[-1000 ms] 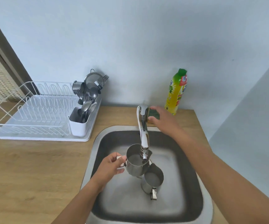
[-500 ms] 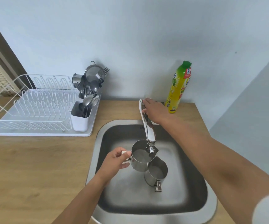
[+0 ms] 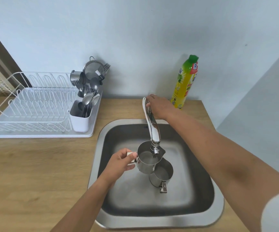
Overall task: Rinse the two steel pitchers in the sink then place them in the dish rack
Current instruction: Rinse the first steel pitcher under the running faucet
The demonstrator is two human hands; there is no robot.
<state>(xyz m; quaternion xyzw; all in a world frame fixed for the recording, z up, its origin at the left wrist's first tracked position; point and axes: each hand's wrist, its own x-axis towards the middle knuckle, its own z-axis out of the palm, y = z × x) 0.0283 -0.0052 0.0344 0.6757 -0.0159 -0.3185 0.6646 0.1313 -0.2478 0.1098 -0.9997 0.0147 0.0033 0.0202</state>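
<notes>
My left hand [image 3: 121, 162] grips the handle of a steel pitcher [image 3: 146, 162], held upright over the steel sink [image 3: 218, 206] with its mouth right under the tap spout [image 3: 153, 129]. A second steel pitcher [image 3: 162, 175] stands on the sink floor just right of and below the first, its handle toward me. My right hand [image 3: 158, 107] rests on the tap lever at the back of the sink, fingers wrapped over it. I cannot tell whether water flows. The white dish rack [image 3: 33, 113] sits on the counter at the left.
A white cutlery holder [image 3: 80, 118] with spoons, forks and a small strainer stands at the rack's right end. A yellow dish-soap bottle [image 3: 184, 84] stands against the wall right of the tap. Wooden counter [image 3: 35, 173] surrounds the sink; a wall closes the right side.
My right hand has moved from beside the tap onto its lever and stays there. The left hand keeps the pitcher under the spout. The camera has tilted slightly.
</notes>
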